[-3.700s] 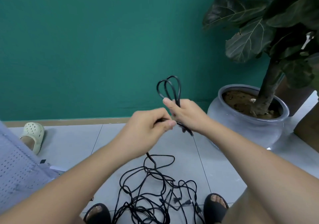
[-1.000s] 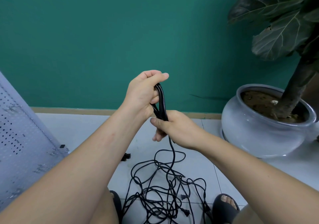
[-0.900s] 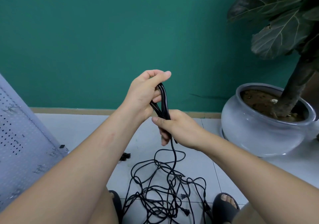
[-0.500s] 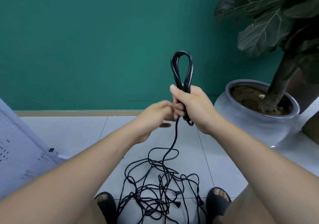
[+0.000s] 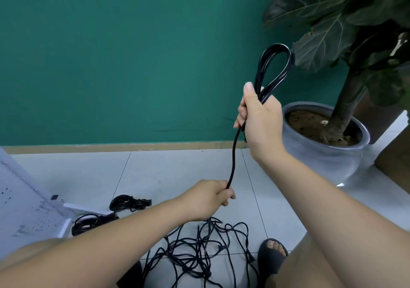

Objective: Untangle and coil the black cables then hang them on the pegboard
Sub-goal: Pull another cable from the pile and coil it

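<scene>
One strand [image 5: 233, 161] now taut: right fingers [image 5: 241, 110] grip coil [image 5: 260, 64], left fingers [image 5: 227, 195] clench strand below.

The tangle [image 5: 195, 254] runs under the left forearm [image 5: 111, 243] and off the bottom edge. The pegboard [image 5: 20, 210] is cut by the left edge, the plant [image 5: 355, 32] by the top and right. The right hand [image 5: 259, 119] hides the lower strands of the coil [image 5: 275, 66]; the left hand [image 5: 208, 199] hides the onward path of the cable [image 5: 233, 161].

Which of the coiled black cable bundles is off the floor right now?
The coil gripped in the right hand, looping above the fist. The farther coil and nearer coil lie on the tiles by the pegboard.
</scene>
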`<state>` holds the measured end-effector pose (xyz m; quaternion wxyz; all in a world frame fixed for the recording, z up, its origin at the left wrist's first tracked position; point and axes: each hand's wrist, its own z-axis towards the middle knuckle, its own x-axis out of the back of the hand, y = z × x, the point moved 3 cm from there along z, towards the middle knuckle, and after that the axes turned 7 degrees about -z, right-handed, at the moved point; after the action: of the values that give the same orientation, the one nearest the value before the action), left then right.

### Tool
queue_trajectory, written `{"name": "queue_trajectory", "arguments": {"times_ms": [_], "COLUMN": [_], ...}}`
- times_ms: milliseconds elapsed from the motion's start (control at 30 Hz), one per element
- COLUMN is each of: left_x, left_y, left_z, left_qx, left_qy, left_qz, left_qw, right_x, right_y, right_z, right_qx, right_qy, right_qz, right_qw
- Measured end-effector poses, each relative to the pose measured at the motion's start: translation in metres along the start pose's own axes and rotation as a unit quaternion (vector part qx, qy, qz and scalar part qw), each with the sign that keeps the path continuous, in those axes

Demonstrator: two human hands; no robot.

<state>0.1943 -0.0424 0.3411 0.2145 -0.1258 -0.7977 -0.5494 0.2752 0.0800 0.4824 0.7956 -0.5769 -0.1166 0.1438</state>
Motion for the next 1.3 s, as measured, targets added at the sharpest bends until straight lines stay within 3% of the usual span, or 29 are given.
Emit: {"name": "queue_trajectory", "arguments": {"times_ms": [133, 267, 433, 567, 700, 833, 900, 1000, 1133, 1300], "left_x": [0.003, 0.013, 0.028, 0.058, 0.091, 0.114, 0.125, 0.140, 0.147, 0.151], "left_y": [0.013, 0.030, 0.059, 0.078, 0.079, 0.078, 0.075, 0.076, 0.081, 0.086], "left_z": [-0.011, -0.026, -0.055, -0.074, -0.078, -0.079, -0.077, -0.081, -0.088, -0.093], "left_qx": [-0.034, -0.096, -0.210, -0.330, -0.340, -0.303, -0.274, -0.265, -0.253, -0.268], "left_qy": [-0.009, 0.030, 0.074, 0.174, 0.228, 0.295, 0.324, 0.373, 0.402, 0.422], "left_qz": [0.049, 0.160, 0.235, 0.217, 0.101, -0.033, -0.117, -0.150, -0.147, -0.119], "left_qw": [0.998, 0.982, 0.946, 0.902, 0.907, 0.906, 0.898, 0.877, 0.868, 0.858], "right_x": [0.007, 0.011, 0.010, 0.000, -0.016, -0.032, -0.039, -0.044, -0.040, -0.036], "right_y": [0.005, 0.014, 0.025, 0.044, 0.053, 0.053, 0.039, 0.018, 0.004, 0.005], "right_z": [0.009, 0.018, 0.026, 0.034, 0.024, -0.007, -0.023, -0.038, -0.047, -0.046], "right_qx": [0.027, 0.070, 0.108, 0.082, 0.063, -0.034, -0.073, -0.110, -0.091, -0.043], "right_qy": [0.026, 0.047, 0.035, -0.030, -0.161, -0.324, -0.355, -0.375, -0.371, -0.407], "right_qz": [-0.042, -0.153, -0.331, -0.423, -0.395, -0.203, -0.132, -0.051, -0.083, -0.205], "right_qw": [0.998, 0.985, 0.937, 0.902, 0.902, 0.924, 0.922, 0.919, 0.920, 0.889]}}
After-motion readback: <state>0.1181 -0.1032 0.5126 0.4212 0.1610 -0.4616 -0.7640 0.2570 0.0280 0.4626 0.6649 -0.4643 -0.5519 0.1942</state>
